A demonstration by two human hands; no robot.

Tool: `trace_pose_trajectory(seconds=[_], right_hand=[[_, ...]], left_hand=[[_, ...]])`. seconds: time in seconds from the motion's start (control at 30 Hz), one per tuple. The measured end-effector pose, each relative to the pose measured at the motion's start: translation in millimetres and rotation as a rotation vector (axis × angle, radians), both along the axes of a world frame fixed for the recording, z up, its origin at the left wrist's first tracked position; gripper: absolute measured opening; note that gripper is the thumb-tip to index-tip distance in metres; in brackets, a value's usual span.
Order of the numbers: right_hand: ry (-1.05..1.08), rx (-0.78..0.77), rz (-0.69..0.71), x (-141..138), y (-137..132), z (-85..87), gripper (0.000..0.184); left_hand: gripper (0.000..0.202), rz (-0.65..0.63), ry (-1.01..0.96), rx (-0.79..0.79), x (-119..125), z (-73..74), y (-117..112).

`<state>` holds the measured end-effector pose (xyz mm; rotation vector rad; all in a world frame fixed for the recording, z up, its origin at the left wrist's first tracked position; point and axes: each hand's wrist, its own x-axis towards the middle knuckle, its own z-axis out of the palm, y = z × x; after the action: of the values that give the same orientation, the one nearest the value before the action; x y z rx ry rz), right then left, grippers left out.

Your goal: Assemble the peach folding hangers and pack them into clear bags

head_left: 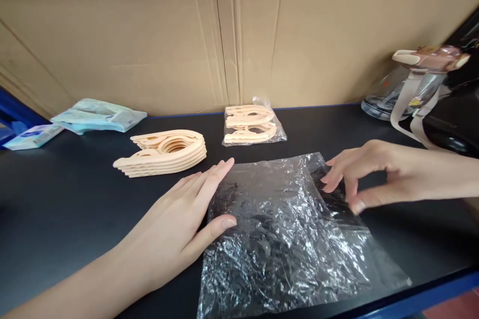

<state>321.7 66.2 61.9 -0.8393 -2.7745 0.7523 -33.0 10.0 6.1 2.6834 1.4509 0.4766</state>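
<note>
A crinkled clear plastic bag (284, 239) lies flat on the dark tabletop in front of me. Along its left edge rests my left hand (183, 219), open, with fingers stretched out and thumb apart. At the bag's right side is my right hand (370, 174), its thumb and index fingertips pinched together on what looks like the bag's edge; the other fingers are bent over the plastic. Beyond my left hand sits a stack of several peach-coloured folding hangers (164, 154). Farther back, more folded hangers (250, 123) lie in a clear bag.
Two light-blue soft packs, one larger (99, 115) and one smaller (35, 136), lie at the back left. A clear bottle (419, 84) with a brown lid and strap stands at the back right. Cardboard (157, 35) walls the back; a blue edge (422, 296) borders the table's front.
</note>
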Motion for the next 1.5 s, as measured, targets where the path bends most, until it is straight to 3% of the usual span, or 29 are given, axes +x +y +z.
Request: trace_pose_trajectory(seconds=[0.2,0.4,0.53,0.6,0.73,0.83,0.97,1.17,1.5], right_hand=[[0.127,0.203,-0.244,-11.2,9.8,-7.2,0.022],[0.175,0.363,-0.167,-23.0,9.7,-20.9,0.019],[0.185,0.430,-0.098,-24.3,4.6,-22.6,0.017],[0.177,0.487,-0.076,-23.7,3.2,-21.7,0.016],[0.140,0.582,-0.081,-21.4,2.7,-19.1,0.016],[0.141,0.607,-0.096,-20.6,2.2,-16.7,0.015],[0.140,0.606,-0.151,-21.9,0.2,-14.0,0.015],[0.119,0.606,-0.155,-20.9,1.4,-15.0,0.016],[0.143,0.623,-0.119,-17.3,4.7,-18.3,0.014]], left_hand=[[0.047,0.052,-0.025,0.006,-4.9,-1.5,11.6],[0.044,0.005,0.041,0.097,-3.5,0.4,13.0],[0.041,-0.033,0.078,0.220,-9.5,22.6,20.7],[0.040,-0.033,0.061,0.292,-20.9,38.8,29.9],[0.068,0.147,0.035,0.179,-61.0,62.1,54.0],[0.091,0.272,0.070,0.086,-94.0,65.2,69.7],[0.086,0.330,0.080,-0.026,-117.9,61.0,79.8],[0.085,0.320,0.054,-0.046,-114.5,58.2,78.5],[0.094,0.307,0.014,0.027,-100.8,66.1,70.9]])
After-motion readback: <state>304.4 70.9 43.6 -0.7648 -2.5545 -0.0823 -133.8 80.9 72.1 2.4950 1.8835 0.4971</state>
